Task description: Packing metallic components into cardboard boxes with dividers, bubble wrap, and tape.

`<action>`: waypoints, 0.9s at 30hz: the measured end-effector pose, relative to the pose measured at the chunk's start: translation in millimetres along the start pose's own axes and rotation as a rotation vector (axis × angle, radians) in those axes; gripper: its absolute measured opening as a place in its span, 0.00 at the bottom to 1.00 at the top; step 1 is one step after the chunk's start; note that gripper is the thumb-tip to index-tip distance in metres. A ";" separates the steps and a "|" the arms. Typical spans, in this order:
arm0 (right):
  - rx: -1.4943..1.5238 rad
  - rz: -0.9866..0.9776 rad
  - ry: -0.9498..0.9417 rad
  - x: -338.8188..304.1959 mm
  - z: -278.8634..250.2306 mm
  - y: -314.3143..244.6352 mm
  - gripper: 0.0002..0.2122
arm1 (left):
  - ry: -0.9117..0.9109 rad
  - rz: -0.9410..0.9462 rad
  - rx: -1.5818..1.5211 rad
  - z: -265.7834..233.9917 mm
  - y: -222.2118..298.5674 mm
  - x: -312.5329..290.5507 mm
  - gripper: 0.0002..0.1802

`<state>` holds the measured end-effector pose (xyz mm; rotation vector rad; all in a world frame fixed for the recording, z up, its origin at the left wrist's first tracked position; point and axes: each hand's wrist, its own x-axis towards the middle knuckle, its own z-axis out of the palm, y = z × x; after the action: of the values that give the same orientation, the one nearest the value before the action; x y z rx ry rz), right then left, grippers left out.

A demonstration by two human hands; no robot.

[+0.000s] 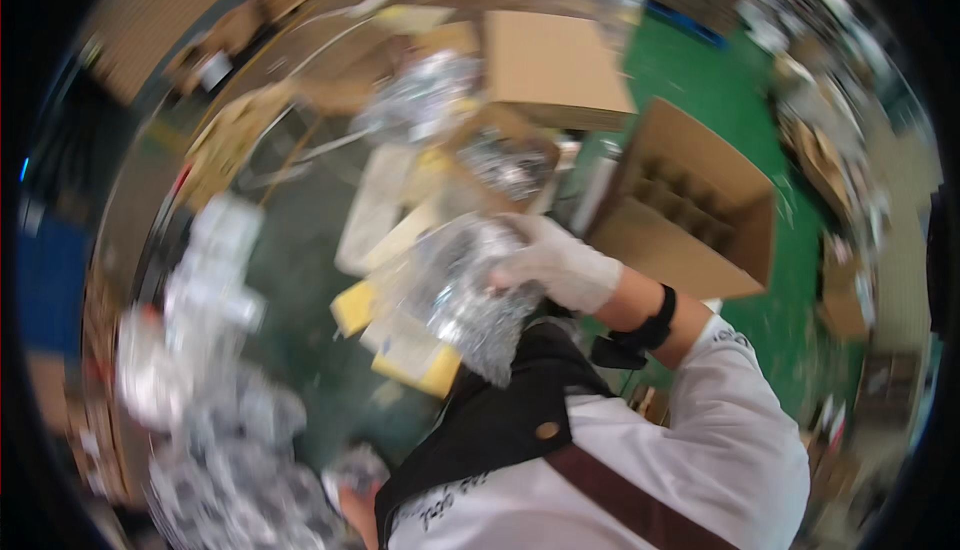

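My right hand (562, 268), in a white glove, is closed on a crinkled clear plastic bag (465, 295) in front of my body. Shiny material shows through the bag, but its contents cannot be made out. Low in the picture, my left hand (357, 503) is partly hidden by my dark apron and smeared by motion. Right by it is a small greyish, clear-wrapped bundle (360, 466); whether the fingers grip it is unclear. Yellow and white sheets or pads (425, 365) lie below the bag.
An open cardboard box (690, 200) with a divided insert stands at the right. Beyond the bag is a smaller carton (500, 165) holding shiny wrapped pieces, near a closed box (555, 60). Clear plastic-wrapped items (225, 440) pile up at the left. The floor (670, 70) is green.
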<state>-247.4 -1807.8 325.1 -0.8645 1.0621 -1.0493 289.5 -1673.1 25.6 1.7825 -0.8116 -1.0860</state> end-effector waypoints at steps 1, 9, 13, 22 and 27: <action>0.100 -0.128 0.154 -20.4 -48.7 1.2 0.26 | -0.065 0.127 0.156 24.5 11.9 17.5 0.25; 0.450 -0.240 0.952 -142.5 -434.5 11.1 0.18 | -0.430 0.479 0.493 298.8 313.6 -153.3 0.25; -0.426 0.118 1.151 -54.6 -541.1 76.9 0.24 | -0.778 0.460 0.641 477.1 412.5 -197.5 0.26; -1.053 0.505 0.896 10.3 -611.0 178.6 0.32 | -1.580 1.114 1.202 853.7 333.5 -287.4 0.23; -0.803 0.429 0.629 -18.8 -638.9 152.0 0.28 | -1.446 1.009 1.651 935.5 212.3 -286.3 0.16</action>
<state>-826.1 -1787.1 14.6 -0.8713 2.1779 -0.5042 -696.2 -1834.7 92.6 0.6424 -3.6602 -0.7065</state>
